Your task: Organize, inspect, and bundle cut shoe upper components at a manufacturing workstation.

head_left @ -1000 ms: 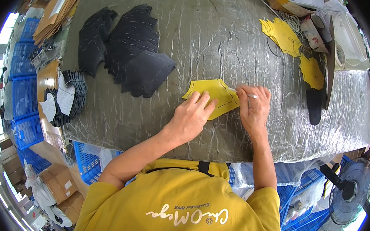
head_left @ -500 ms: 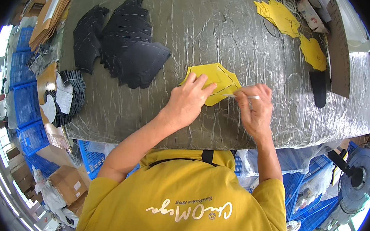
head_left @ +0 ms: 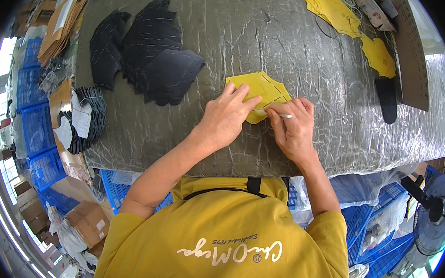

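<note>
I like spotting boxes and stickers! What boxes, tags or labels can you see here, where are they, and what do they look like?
Cardboard box: lower left, below the table; brown, with a small white label.
Flat cardboard sheets: upper left beside the table; tan stack with a pale label.
White tags: on the black bundle at the table's left edge; small paper slips.
Blue crates: left, beneath the table; plastic lattice.

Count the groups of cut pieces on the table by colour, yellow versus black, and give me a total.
Yellow: 3 (stack under both hands, pile at the far edge, single piece to its right)
Black: 3 (fanned pile, bundle at the left edge, dark piece far right)
Total: 6 groups
</note>
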{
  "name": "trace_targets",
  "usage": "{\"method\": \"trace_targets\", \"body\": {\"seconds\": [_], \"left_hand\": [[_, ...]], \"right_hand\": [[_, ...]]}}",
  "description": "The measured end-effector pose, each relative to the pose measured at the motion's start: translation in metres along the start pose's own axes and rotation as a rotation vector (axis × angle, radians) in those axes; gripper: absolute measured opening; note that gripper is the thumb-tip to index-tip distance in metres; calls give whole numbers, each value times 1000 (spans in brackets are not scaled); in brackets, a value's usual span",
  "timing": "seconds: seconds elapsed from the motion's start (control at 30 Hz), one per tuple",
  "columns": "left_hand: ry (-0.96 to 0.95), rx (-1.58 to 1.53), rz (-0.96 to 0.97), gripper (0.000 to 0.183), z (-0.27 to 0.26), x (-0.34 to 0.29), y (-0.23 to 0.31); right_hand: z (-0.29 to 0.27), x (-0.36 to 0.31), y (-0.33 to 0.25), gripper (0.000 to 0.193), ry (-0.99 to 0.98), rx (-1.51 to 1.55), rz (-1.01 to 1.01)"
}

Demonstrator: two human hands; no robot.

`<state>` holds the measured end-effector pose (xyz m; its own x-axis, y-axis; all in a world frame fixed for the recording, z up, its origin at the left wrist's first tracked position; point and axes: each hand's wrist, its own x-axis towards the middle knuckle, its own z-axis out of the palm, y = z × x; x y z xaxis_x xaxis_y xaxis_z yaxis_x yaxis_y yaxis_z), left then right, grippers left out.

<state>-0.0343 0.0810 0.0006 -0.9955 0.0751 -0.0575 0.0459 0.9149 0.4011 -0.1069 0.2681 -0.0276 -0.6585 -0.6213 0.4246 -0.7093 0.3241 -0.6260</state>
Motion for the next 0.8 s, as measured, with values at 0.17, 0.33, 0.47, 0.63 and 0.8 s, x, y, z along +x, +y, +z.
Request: {"method": "trace_targets", "body": {"seconds": [0.17,0.33,0.47,0.63,0.8], "left_hand": [[-14,-1,-13,50,1,0,0],[-4,-10,-4,49,1,0,0],[-8,-12,1,49,0,0,-1],[-7,-6,-1,50,1,0,-1],[5,-10,12,50,1,0,-1]], "right_hand": [[-7,0,7,6,6,-35,25],[-11,2,9,3,-19,-33,94],[-15,4,15,2,-39,-45,101],[-24,8,22,1,-16,-62,97],[-31,12,32,0,0,-112,85]]}}
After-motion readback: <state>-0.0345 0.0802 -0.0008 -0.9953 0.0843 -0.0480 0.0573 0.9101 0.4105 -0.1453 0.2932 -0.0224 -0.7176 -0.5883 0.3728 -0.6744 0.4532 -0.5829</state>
